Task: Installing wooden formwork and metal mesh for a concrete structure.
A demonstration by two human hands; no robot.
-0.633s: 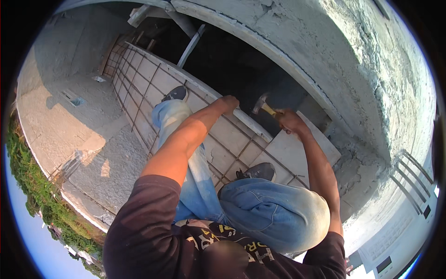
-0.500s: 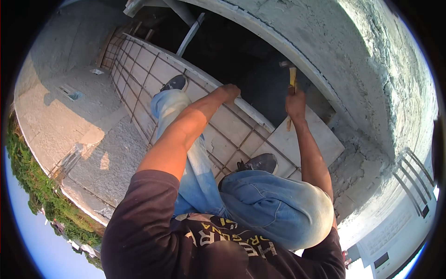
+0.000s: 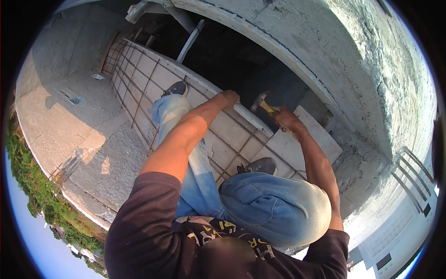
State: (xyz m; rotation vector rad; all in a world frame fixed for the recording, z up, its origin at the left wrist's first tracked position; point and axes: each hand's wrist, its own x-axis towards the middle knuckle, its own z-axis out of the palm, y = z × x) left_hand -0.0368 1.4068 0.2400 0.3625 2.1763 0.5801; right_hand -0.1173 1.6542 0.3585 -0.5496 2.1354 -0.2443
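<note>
The right hand (image 3: 287, 119) was wrapped around the yellow wooden handle of a steel-headed hammer (image 3: 263, 102), fingers curled tight on the grip, with the head projecting up and to the left of the knuckles, just above the pale timber edge board (image 3: 248, 117) of the formwork. The left hand (image 3: 229, 98) lay on that same board, left of the hammer head and near it; whether its fingers gripped or merely pressed could not be told. Both shoes stood on the grey formwork panel crossed by rusty reinforcing bars (image 3: 232, 135).
</note>
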